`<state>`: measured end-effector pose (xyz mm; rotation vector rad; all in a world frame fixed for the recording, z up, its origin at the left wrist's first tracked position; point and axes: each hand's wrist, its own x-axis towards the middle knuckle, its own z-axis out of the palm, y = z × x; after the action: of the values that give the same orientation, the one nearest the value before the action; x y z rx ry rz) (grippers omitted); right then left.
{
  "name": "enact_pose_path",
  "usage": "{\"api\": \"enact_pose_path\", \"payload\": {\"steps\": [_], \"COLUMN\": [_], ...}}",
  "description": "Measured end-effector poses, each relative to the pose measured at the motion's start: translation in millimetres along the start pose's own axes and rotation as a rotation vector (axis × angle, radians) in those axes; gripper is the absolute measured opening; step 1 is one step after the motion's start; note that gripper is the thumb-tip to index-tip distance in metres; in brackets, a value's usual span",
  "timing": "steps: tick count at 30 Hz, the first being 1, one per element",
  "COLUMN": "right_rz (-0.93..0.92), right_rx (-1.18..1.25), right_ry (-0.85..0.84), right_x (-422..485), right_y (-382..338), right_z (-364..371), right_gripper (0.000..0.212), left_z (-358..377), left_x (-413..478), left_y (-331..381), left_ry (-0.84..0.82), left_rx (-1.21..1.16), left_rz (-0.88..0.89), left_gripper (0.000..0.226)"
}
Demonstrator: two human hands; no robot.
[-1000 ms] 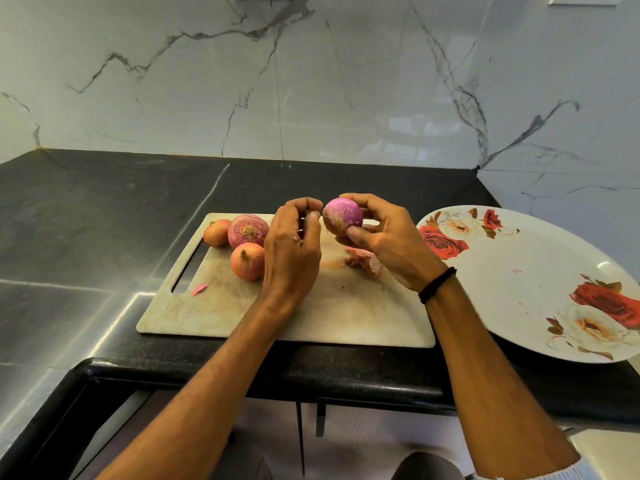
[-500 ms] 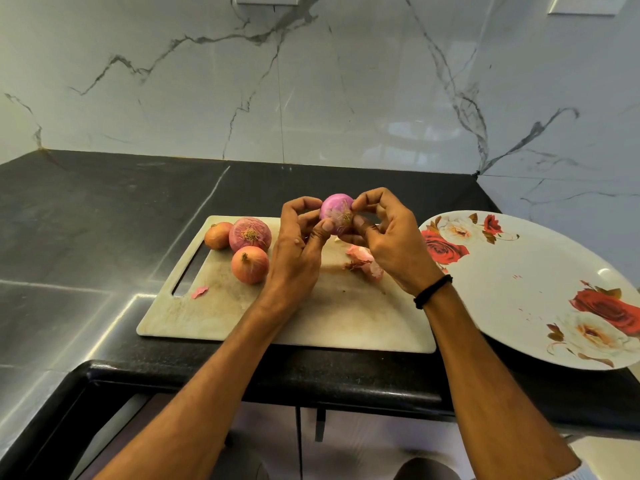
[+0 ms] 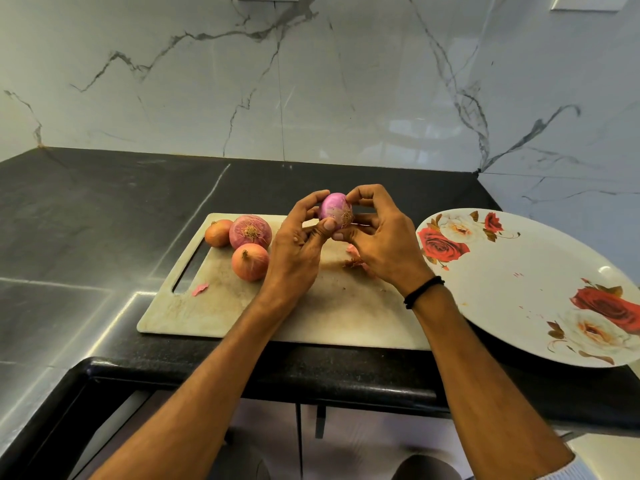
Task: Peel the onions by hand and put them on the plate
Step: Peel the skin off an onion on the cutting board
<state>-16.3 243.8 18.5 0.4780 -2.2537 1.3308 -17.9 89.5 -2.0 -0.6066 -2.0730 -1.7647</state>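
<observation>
both hands' fingers (image 3: 327,224) pinch the purple onion (image 3: 335,211), root end facing up, prob. to pick off leftover skin; plate (image 3: 519,306) right of fingers, w/ no onions yet.

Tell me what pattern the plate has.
White plate with red and white roses, brown leaves; head view shows it.

Left hand (image 3: 294,249), right hand (image 3: 382,245) raised together, fingers (image 3: 367,194) curled round onion (image 3: 333,210).
</observation>
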Motion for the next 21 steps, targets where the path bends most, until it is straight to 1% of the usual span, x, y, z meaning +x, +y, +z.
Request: {"api": "enact_pose_path", "payload": {"steps": [4,7,8,10,13,16,18,21], "right_rz": [-0.018,-0.077,-0.096,-0.086,-0.045,-0.04,-0.048,-0.091], "right_rx": [-0.022,-0.056,-0.07,-0.067,-0.037,-0.039,-0.047,-0.095], "right_ry": [0.004,0.014,0.022,0.023,0.004,0.002,0.013,0.041], "right_x": [0.8,-0.4,-0.5,-0.2,0.3,0.6,0.1,-0.6], "right_y": [3.0,7.0,7.6,6.6,3.5,3.9,4.8,7.6], "right_z": [-0.1,3.3,4.5,4.9,3.0,2.1,2.6,5.0], "right_gripper": [0.043,0.025,0.022,0.027,0.042,0.043,0.037,0.022], "left_z": [0.2,-0.6,-0.8,-0.7,-0.2,-0.2,-0.4,-0.8], "left_x": [-0.1,0.2,0.4,0.6,0.7,0.5,0.5,0.5], "left_y": [-0.1,-0.5,-0.5,-0.4,0.3,0.2,0.2,-0.3], "left_ry": [-0.01,-0.008,-0.005,-0.004,-0.007,-0.008,-0.008,-0.002], "left_rx": [-0.001,0.0,0.004,0.003,-0.001,-0.001,0.002,0.0], "left_rz": [-0.008,-0.02,-0.021,-0.025,-0.031,-0.039,-0.042,-0.035], "left_gripper": [0.045,0.044,0.044,0.043,0.044,0.045,0.046,0.046]}}
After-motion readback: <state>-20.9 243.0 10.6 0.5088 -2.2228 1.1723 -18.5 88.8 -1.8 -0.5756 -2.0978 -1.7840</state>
